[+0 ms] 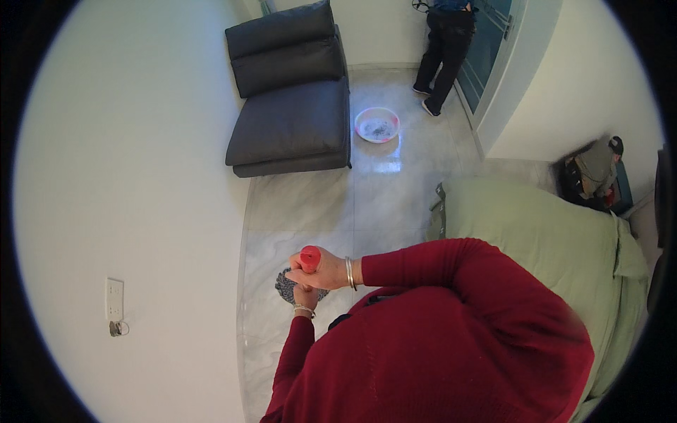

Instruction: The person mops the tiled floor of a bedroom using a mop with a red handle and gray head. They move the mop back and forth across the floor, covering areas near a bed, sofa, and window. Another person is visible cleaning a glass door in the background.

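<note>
A mop with a red handle end [310, 259] stands almost upright before me, seen from above along its handle. My right hand [327, 268], with bangles at the wrist, is wrapped around the handle just below its red top. Lower down, my left hand [305, 297] grips the same handle, partly covered by the right one. Beneath both hands the grey, stringy mop head [285, 286] spreads on the marbled tile floor [296, 206]. Most of the handle is hidden.
A dark sofa [291, 121] stands ahead by the left wall. Beside it a white and pink basin [377, 126] sits on the floor. Another person [444, 53] stands by the glass door [484, 53]. A green-covered bed [508, 211] is on my right; bags [595, 169] lie beyond.
</note>
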### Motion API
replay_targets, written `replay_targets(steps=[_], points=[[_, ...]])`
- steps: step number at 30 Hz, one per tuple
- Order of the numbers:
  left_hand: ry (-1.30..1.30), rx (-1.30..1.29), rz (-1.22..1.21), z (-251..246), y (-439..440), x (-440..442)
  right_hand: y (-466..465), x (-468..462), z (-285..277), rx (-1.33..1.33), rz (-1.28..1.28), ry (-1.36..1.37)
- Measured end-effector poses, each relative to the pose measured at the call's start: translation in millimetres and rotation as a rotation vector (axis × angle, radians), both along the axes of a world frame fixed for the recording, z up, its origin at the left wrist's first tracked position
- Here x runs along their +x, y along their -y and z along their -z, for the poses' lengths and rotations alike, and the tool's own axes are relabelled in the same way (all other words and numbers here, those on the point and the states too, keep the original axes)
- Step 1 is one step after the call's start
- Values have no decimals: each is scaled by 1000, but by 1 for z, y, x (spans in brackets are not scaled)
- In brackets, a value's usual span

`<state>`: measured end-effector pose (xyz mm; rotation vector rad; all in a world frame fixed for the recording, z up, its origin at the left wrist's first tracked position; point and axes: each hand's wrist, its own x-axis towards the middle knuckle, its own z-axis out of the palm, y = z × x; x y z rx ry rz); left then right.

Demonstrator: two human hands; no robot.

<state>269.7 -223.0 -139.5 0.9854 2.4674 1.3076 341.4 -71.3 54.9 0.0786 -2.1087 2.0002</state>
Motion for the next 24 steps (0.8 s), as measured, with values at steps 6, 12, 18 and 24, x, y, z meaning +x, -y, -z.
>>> replay_targets(steps=[6,12,18,24], points=[[-24,-149,-107,34,-19,14,-50,16,-1,69,-242,82],[406,267,-463,120,19,19,-60,7,-17,-30,-434,-63],[-24,-153,-585,105,-7,-2,-58,-18,-41,30,-483,118],[-164,42,-594,45,-57,-23,-81,-29,-81,76,-384,-63]])
